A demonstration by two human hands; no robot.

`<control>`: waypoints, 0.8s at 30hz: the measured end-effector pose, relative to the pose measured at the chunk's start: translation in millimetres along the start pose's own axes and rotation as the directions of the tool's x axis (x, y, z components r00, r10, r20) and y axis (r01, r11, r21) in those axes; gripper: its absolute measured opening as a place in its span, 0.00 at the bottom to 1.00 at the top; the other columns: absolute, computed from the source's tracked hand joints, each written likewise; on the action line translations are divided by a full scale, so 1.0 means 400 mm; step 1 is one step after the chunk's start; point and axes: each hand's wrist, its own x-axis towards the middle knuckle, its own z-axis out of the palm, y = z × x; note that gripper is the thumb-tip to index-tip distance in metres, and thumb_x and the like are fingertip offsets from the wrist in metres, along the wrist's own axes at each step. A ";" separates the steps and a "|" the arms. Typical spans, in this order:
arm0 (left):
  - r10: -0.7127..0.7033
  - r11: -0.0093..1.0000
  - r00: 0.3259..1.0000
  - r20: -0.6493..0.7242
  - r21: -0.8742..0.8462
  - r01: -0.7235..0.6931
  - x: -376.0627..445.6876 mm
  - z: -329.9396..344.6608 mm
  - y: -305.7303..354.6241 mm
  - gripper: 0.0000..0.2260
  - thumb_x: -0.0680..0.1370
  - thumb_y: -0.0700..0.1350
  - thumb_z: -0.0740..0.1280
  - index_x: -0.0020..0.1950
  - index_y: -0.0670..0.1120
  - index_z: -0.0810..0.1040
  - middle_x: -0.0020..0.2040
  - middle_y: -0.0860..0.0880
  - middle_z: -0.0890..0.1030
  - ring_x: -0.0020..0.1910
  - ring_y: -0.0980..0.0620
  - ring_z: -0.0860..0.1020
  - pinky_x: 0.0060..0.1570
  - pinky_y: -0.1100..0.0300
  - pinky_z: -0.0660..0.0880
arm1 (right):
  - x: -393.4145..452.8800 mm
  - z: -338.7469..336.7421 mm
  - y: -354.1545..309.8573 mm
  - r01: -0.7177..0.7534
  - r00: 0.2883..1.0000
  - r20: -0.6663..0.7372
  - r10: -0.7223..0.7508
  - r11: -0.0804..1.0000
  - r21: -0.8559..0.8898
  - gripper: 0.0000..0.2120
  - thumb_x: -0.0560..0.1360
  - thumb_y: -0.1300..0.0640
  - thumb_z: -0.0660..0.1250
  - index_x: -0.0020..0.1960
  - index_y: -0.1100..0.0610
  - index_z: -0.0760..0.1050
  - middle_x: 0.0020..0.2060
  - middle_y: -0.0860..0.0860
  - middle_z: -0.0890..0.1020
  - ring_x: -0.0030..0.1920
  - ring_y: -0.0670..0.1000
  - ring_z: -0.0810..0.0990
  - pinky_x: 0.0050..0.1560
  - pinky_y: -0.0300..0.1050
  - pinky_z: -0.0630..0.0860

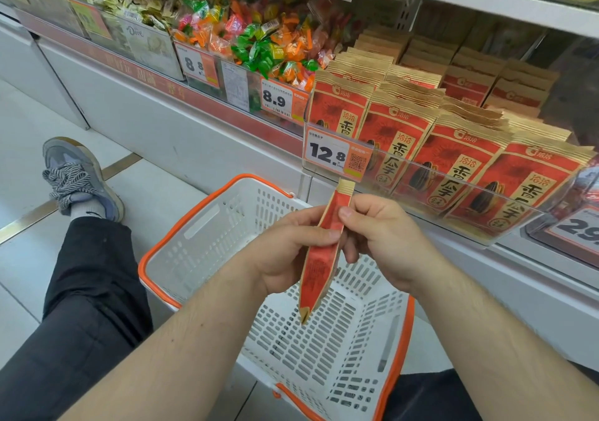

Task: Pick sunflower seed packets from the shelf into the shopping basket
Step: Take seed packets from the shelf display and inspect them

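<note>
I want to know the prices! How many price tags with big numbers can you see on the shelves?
4. The 8.8 white-and-orange paper price tag and the 8.9 tag sit below the sweets, 12.8 is by the seed packets, and one is cut off at the right edge. More may be hidden.

Bare forearms with no sleeves in view, black trousers (90, 294) on both legs, white sock (85, 210) at the ankle, grey-blue sneaker (81, 174) with tan sole and black-and-white striped laces

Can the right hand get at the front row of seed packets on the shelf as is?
Probably not yet: the right hand pinches the packet together with the left hand over the basket. The front row lies unobstructed once it lets go.
</note>
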 end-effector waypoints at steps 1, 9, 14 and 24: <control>0.001 1.000 1.000 0.005 0.005 -0.001 -0.001 0.002 -0.001 0.05 0.73 0.39 0.68 0.45 0.45 0.82 0.41 0.38 0.79 0.42 0.44 0.78 0.45 0.51 0.73 | 0.000 0.002 0.000 0.000 1.000 0.005 0.000 1.000 0.027 0.11 0.82 0.64 0.58 0.44 0.68 0.74 0.28 0.54 0.77 0.24 0.49 0.72 0.28 0.40 0.69; -0.022 1.000 0.987 -0.161 0.006 0.023 0.009 -0.008 0.002 0.08 0.72 0.41 0.69 0.50 0.41 0.79 0.41 0.39 0.77 0.41 0.41 0.78 0.47 0.49 0.75 | -0.004 -0.010 -0.005 0.007 1.000 0.026 -0.001 0.973 -0.230 0.18 0.82 0.52 0.62 0.36 0.59 0.76 0.30 0.52 0.79 0.28 0.48 0.75 0.31 0.39 0.71; -0.059 0.998 0.897 -0.437 -0.061 0.036 0.022 -0.020 0.003 0.19 0.67 0.47 0.76 0.55 0.44 0.76 0.43 0.44 0.77 0.48 0.43 0.77 0.50 0.47 0.75 | -0.018 -0.024 -0.020 -0.021 0.955 0.241 0.174 0.848 -0.529 0.20 0.77 0.46 0.67 0.39 0.63 0.80 0.32 0.53 0.83 0.31 0.47 0.79 0.36 0.41 0.76; -0.072 0.997 0.870 -0.489 -0.066 0.045 0.019 -0.010 0.012 0.04 0.77 0.44 0.69 0.46 0.47 0.75 0.40 0.47 0.76 0.39 0.50 0.77 0.35 0.55 0.75 | -0.017 -0.023 -0.012 -0.033 0.917 0.295 0.269 0.788 -0.615 0.14 0.79 0.59 0.66 0.35 0.58 0.76 0.26 0.49 0.79 0.32 0.53 0.74 0.44 0.62 0.77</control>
